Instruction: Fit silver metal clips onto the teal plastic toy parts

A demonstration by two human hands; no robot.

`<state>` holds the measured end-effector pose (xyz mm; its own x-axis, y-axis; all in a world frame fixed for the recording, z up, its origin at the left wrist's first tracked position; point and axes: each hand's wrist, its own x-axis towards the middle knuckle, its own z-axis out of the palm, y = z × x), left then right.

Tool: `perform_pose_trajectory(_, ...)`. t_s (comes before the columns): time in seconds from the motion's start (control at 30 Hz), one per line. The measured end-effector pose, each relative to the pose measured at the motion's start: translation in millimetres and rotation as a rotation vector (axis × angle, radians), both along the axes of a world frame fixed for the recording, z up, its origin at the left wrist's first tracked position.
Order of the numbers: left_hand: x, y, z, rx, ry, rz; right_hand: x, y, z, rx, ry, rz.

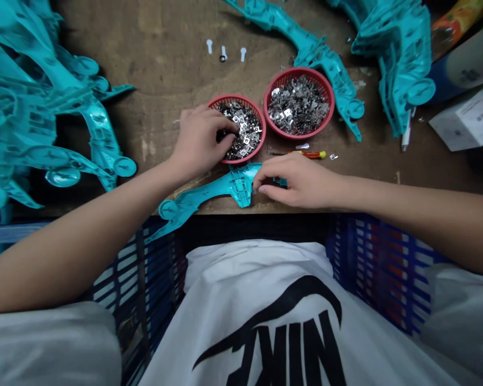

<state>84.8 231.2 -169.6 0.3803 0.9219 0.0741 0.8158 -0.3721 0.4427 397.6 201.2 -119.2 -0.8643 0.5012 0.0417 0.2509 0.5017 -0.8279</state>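
Observation:
My left hand (205,136) dips into the left red basket (262,140), which is full of small metal clips (247,131). Its thumb and forefinger nearly meet among the clips; whatever is between them is too small to make out. A long turquoise plastic part (209,193) lies along the table's front edge, its left end jutting out past it. Over the part's right end rests my right hand (301,179), fingers curled and thumb and forefinger tips together at the part's edge. A small pale bit shows at those tips, and the hand covers some of the part.
Another red basket (332,102) of metal pieces stands right of the first. A yellow-handled screwdriver (312,154) lies below it. Turquoise parts pile up at left (56,107) and back right (402,59). A white box (467,120) sits far right; blue crates (378,268) flank my lap.

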Motion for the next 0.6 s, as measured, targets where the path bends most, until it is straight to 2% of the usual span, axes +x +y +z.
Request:
perform_pose_trajectory(0.37,-12,7,-12.3,0.132,-0.111,-0.067,1,0,0.9,0.026,-0.024,0.04)
perform_pose_trajectory(0.6,-8,3,-1.9,0.01,-0.05,-0.014,2,4,0.6,0.017,-0.023,0.04)
